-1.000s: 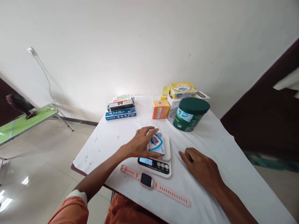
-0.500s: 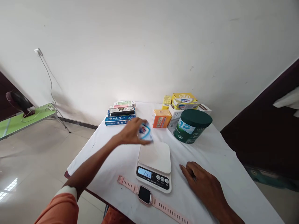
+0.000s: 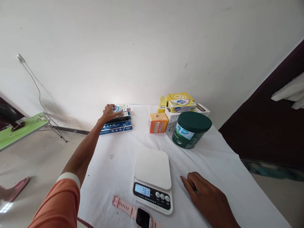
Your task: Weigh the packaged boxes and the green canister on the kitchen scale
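Note:
My left hand (image 3: 108, 112) reaches to the far left of the table and grips a small white and blue soap box (image 3: 117, 109), resting it on top of a stack of flat boxes (image 3: 116, 122). My right hand (image 3: 204, 196) lies palm down on the white tablecloth, fingers loosely together, just right of a white kitchen scale (image 3: 153, 177). Nothing sits on the scale's platform, and its display is lit. A pink smartwatch (image 3: 137, 215) lies in front of the scale at the near edge.
At the back right stand a green round tin (image 3: 191, 129), an orange box (image 3: 158, 122) and a pile of yellow and white boxes (image 3: 180, 103). The white table (image 3: 118, 158) ends at left above a tiled floor. A green folding table (image 3: 21, 129) stands far left.
My left hand lifted the soap box off the scale and carried it back and left onto the stack of boxes. The scale platform is now bare. My right hand stayed put.

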A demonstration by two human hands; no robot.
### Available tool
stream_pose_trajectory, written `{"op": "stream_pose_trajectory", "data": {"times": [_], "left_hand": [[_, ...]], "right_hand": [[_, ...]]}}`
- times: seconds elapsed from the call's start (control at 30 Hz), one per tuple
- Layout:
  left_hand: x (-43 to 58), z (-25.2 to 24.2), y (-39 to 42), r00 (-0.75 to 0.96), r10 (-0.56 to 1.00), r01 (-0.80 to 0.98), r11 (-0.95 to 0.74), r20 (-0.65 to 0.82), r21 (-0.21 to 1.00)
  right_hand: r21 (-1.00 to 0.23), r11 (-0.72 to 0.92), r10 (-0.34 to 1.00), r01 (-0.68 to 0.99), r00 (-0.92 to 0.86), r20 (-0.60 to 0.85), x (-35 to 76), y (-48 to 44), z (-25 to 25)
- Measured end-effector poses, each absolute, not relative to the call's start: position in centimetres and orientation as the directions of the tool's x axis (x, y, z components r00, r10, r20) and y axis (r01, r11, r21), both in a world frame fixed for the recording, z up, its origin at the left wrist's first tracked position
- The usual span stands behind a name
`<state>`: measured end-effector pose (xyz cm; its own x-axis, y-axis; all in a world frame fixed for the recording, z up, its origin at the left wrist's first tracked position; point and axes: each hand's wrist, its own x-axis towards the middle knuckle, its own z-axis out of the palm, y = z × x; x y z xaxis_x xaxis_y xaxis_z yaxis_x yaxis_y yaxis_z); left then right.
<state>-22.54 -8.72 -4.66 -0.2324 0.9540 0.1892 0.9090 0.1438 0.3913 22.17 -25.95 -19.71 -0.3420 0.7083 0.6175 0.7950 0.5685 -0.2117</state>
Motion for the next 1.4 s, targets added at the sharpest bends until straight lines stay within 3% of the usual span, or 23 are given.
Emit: {"op": "stream_pose_trajectory", "data": {"times": [0.1,0.2,0.37,0.47,0.57,0.8,0.93,1.07,1.27,1.4], "left_hand": [[-22.5,-4.9,-8.9,-0.228,0.955,0.925,0.152,0.189,0.348],[-21.2,-4.1,-8.8,-0.170,0.938,0.959,0.087,0.301,0.269],[-13.2,-1.9,-6.9,0.128,0.886,0.942,-0.249,0.446,0.225],[-6.0,-0.8,-4.9,0.345,0.837,0.874,-0.452,0.425,0.179],[0.2,-0.1,-2.7,0.452,0.818,0.829,-0.533,0.355,0.170],[4.7,-0.5,0.5,0.457,0.863,0.850,-0.495,0.216,0.181],[4.3,-0.9,0.7,0.460,0.848,0.841,-0.511,0.263,0.178],[2.9,-0.1,-0.5,0.392,0.849,0.834,-0.491,0.355,0.252],[-3.6,1.8,-9.3,0.384,0.837,0.803,-0.511,0.390,0.307],[-7.1,-0.4,-17.9,0.379,0.863,0.797,-0.488,0.334,0.356]], "right_hand": [[-0.194,0.558,0.701,0.807,-0.334,0.630,22.2,-25.8,-19.9],[-0.187,0.554,0.694,0.811,-0.326,0.642,22.1,-25.7,-19.8],[-0.190,0.555,0.683,0.810,-0.313,0.660,22.0,-25.6,-19.5],[-0.217,0.540,0.706,0.813,-0.297,0.643,22.0,-25.8,-19.4],[-0.241,0.527,0.729,0.815,-0.287,0.622,22.0,-26.0,-19.4],[-0.278,0.506,0.758,0.816,-0.267,0.595,21.9,-26.0,-19.6],[-0.282,0.500,0.765,0.819,-0.264,0.587,21.8,-26.0,-19.8],[-0.293,0.494,0.773,0.819,-0.259,0.579,21.9,-26.0,-19.8],[-0.328,0.484,0.816,0.811,-0.283,0.505,21.9,-26.0,-19.4],[-0.342,0.459,0.847,0.820,-0.288,0.446,21.8,-26.2,-19.2]]}}
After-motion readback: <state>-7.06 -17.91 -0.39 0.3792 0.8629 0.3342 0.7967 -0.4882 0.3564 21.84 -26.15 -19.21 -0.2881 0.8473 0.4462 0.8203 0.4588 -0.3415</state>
